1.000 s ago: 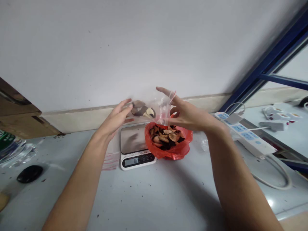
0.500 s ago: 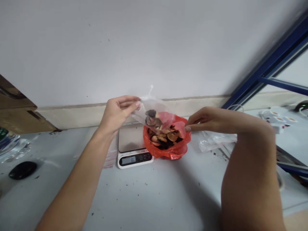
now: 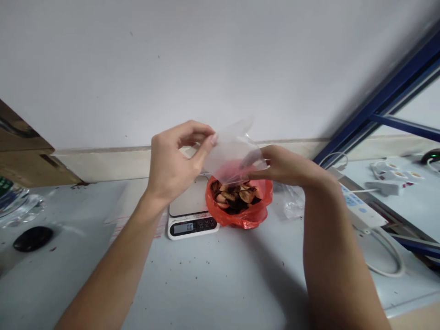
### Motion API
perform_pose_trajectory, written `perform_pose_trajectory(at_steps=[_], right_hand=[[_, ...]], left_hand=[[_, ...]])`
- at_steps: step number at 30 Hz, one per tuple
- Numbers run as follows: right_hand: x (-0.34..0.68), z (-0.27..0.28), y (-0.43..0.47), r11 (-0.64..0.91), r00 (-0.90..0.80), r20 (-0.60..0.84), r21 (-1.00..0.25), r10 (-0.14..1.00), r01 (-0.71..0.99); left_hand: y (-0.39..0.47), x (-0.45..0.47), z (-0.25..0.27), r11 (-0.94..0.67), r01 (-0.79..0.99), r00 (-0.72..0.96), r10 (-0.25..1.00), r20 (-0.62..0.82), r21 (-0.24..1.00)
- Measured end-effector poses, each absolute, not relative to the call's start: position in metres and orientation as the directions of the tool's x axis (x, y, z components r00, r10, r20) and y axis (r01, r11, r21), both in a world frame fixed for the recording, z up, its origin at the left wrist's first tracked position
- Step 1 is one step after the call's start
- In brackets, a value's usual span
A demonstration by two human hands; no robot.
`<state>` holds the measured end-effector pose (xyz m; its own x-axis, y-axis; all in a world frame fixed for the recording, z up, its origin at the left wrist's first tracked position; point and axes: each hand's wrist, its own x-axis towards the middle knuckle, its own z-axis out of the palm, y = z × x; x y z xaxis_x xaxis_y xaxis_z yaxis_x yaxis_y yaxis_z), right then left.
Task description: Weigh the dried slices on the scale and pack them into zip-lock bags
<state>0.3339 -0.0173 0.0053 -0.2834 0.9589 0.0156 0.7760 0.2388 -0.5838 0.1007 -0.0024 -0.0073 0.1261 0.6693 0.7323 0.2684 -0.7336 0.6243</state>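
Note:
My left hand (image 3: 182, 160) pinches one end of a clear plastic bag (image 3: 228, 153), held tilted above an open red plastic bag (image 3: 237, 220). At the clear bag's right end is my right hand (image 3: 275, 165), its thumb in front and its fingers partly seen through the film, gripping that end. Something dark shows through there; I cannot tell whether it is fingers or contents. Brown and dark dried slices (image 3: 237, 197) fill the red bag. Beside it on the left, a white digital scale (image 3: 194, 229) reads 0.0, its plate partly behind my left hand.
Flat clear zip bags (image 3: 120, 220) lie left of the scale, and more clear plastic (image 3: 294, 204) lies right of the red bag. A black oval object (image 3: 32, 239) is at far left. A white power strip (image 3: 364, 211) with a cable and a blue metal frame (image 3: 374, 105) stand right.
The clear bag has tilted up and shifted right; slices that showed in it no longer show clearly. My left hand has risen to the right. My right hand has moved from the red bag's rim to the clear bag.

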Motion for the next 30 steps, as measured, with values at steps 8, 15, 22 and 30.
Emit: perform_pose_trajectory(at_steps=[8,15,22,30], right_hand=[[0.309,0.001,-0.015,0.320,-0.330,0.130,-0.712,0.935,0.625],[0.285,-0.001,-0.018,0.264,-0.246,0.160,-0.835,0.956,0.483],[0.229,-0.018,-0.006,0.424,-0.084,0.434,-0.793,0.897,0.438],[0.107,-0.039,-0.032,0.629,-0.599,0.291,-0.012,0.746,0.777]], left_hand=[[0.018,0.064,-0.007,-0.519,0.138,0.182,0.850,0.494,0.844],[0.026,0.036,-0.006,-0.354,0.014,-0.016,0.935,0.355,0.935],[0.036,-0.026,-0.006,-0.274,0.041,-0.406,0.874,0.266,0.961],[0.028,-0.087,-0.015,-0.047,0.413,-0.356,0.911,0.209,0.909]])
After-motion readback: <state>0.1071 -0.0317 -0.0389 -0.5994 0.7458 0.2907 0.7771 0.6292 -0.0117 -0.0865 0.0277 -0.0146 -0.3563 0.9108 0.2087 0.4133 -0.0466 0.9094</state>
